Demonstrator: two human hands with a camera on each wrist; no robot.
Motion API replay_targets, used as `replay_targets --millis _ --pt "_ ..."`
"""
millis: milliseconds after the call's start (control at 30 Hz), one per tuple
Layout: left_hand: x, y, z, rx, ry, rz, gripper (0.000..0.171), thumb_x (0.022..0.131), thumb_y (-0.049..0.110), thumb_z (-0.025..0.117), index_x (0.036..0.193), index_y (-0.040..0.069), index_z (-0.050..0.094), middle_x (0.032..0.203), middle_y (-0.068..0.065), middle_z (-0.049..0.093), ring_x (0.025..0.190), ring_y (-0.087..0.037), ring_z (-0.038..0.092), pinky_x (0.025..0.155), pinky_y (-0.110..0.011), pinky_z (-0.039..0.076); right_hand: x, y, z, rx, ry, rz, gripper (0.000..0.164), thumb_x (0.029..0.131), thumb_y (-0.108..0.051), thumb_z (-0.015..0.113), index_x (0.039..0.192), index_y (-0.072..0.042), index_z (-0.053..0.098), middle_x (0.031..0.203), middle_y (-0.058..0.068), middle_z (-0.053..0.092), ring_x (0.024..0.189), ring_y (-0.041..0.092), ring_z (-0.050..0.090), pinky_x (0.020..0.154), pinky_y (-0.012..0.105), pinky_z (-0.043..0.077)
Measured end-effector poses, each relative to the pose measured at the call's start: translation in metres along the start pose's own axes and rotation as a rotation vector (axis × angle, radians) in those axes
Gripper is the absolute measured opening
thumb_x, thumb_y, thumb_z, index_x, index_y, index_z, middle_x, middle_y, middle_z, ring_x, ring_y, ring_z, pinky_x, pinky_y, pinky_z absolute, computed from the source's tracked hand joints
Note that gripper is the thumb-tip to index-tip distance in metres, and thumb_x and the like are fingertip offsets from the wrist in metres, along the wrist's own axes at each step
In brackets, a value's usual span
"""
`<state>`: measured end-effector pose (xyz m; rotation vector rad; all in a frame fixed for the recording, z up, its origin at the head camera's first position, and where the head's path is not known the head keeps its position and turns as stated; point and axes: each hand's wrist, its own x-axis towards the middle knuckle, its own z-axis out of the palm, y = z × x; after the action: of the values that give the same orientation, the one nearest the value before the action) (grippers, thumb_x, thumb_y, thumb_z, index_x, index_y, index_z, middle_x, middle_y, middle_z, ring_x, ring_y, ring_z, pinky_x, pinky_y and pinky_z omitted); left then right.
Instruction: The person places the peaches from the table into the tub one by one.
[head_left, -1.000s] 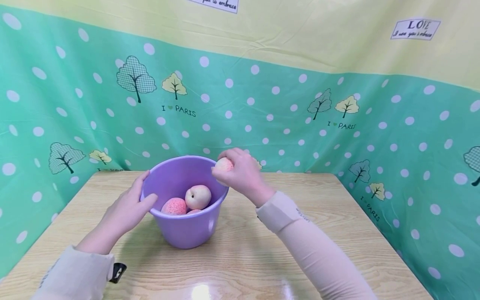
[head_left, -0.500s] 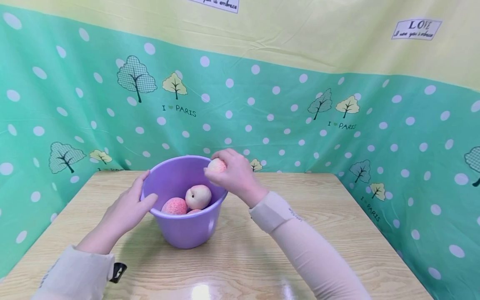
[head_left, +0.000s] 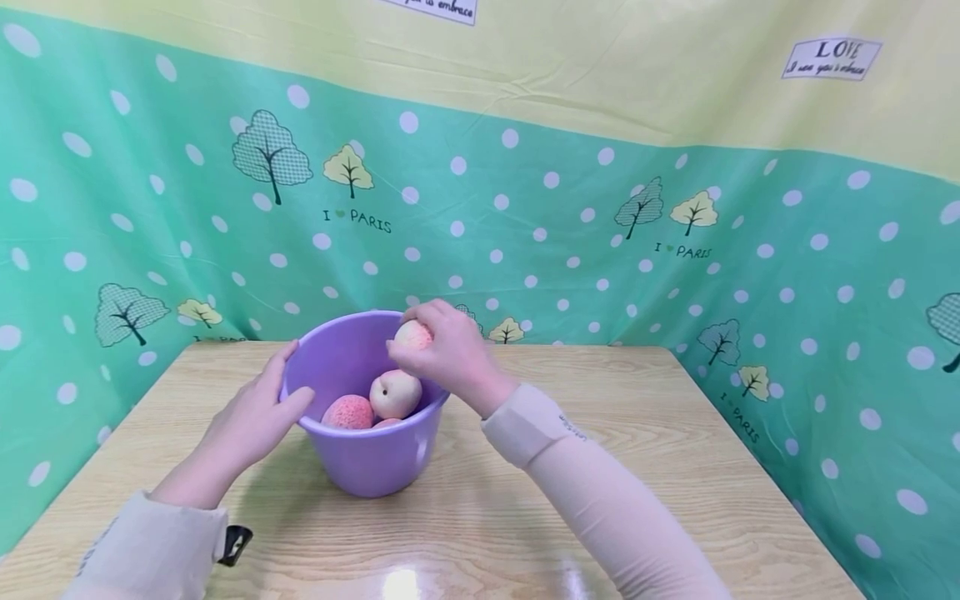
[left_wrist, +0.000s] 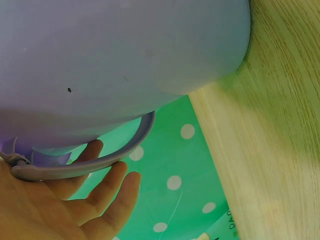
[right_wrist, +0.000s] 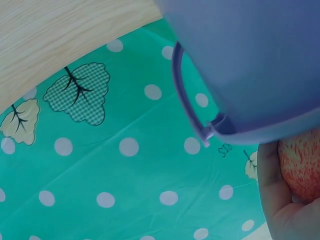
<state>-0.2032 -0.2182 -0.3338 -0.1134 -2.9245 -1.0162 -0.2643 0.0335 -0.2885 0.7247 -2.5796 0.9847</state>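
Note:
A purple bucket (head_left: 371, 462) stands on the table, with a pale peach (head_left: 395, 394), a redder peach (head_left: 348, 413) and a sliver of a third inside. At its left rim my left hand (head_left: 251, 425) holds on, thumb over the edge. The left wrist view has those fingers outside the wall, around the bucket's handle (left_wrist: 95, 167). Above the right part of the opening, my right hand (head_left: 453, 354) grips another peach (head_left: 413, 335) between thumb and fingers. Its red-speckled side (right_wrist: 302, 165) shows beyond the rim in the right wrist view.
The light wooden table (head_left: 570, 467) reaches back to a green dotted cloth (head_left: 570, 208) printed with trees, which hangs behind and on both sides. A small black clip (head_left: 236, 545) sits at the left sleeve.
My right hand has moved left with its peach, from the bucket's right rim to over the opening. The left hand and the bucket stay in place.

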Motion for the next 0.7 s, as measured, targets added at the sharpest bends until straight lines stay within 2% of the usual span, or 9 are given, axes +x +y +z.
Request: replay_targets --millis 133,233,333,367,467,567,700 --pt "0.000 0.000 -0.001 -0.005 0.003 0.004 0.078 0.101 0.038 0.042 0.160 0.008 0.000 0.155 -0.033 0.029 0.134 -0.056 0.039 0.093 -0.073 0.041 0.000 -0.007 0.005 -0.005 -0.021 -0.010 0.028 0.080 -0.039 0.069 0.102 -0.023 0.069 0.108 -0.006 0.064 0.095 0.014 0.060 0.076 0.030 0.048" --pt "0.000 0.000 -0.001 -0.004 0.007 0.007 0.078 0.101 0.038 0.042 0.160 0.007 0.001 0.155 -0.034 0.029 0.133 -0.056 0.040 0.093 -0.073 0.041 0.001 -0.010 0.010 -0.015 -0.040 -0.006 0.028 0.080 -0.039 0.069 0.102 -0.023 0.068 0.114 -0.004 0.065 0.117 0.016 0.061 0.082 0.032 0.051" --pt "0.000 0.000 0.000 -0.006 0.007 0.009 0.078 0.101 0.039 0.042 0.160 0.007 0.001 0.155 -0.033 0.029 0.134 -0.056 0.039 0.094 -0.074 0.040 0.002 -0.011 0.014 -0.029 -0.058 -0.002 0.028 0.080 -0.040 0.070 0.103 -0.023 0.067 0.121 -0.004 0.065 0.138 0.020 0.049 0.089 0.037 0.052" --pt "0.000 0.000 0.000 -0.007 0.006 0.009 0.078 0.101 0.039 0.042 0.160 0.007 0.001 0.155 -0.033 0.029 0.134 -0.056 0.039 0.093 -0.074 0.040 0.002 -0.012 0.016 -0.034 -0.064 0.001 0.028 0.081 -0.040 0.069 0.103 -0.024 0.067 0.122 -0.004 0.065 0.137 0.020 0.050 0.089 0.037 0.052" --pt "0.000 0.000 0.000 -0.008 0.005 0.009 0.078 0.101 0.040 0.042 0.160 0.008 0.001 0.155 -0.033 0.029 0.134 -0.056 0.039 0.093 -0.074 0.040 0.001 -0.013 0.019 -0.041 -0.076 -0.003 0.030 0.081 -0.041 0.069 0.105 -0.024 0.067 0.114 -0.005 0.065 0.113 0.017 0.061 0.079 0.032 0.051" --pt "-0.001 -0.001 0.000 -0.009 0.004 0.008 0.078 0.101 0.039 0.042 0.160 0.007 0.001 0.155 -0.034 0.029 0.134 -0.056 0.040 0.094 -0.074 0.040 0.001 -0.014 0.022 -0.050 -0.073 -0.017 0.030 0.080 -0.042 0.069 0.105 -0.025 0.067 0.106 -0.007 0.064 0.089 0.012 0.059 0.071 0.027 0.048" --pt "-0.001 -0.002 0.001 -0.004 0.002 0.006 0.078 0.101 0.039 0.042 0.159 0.006 0.002 0.155 -0.034 0.029 0.134 -0.056 0.039 0.094 -0.074 0.040 0.001 -0.015 0.026 -0.067 -0.055 -0.042 0.029 0.080 -0.042 0.069 0.104 -0.025 0.067 0.103 -0.009 0.064 0.085 0.008 0.057 0.069 0.024 0.045"
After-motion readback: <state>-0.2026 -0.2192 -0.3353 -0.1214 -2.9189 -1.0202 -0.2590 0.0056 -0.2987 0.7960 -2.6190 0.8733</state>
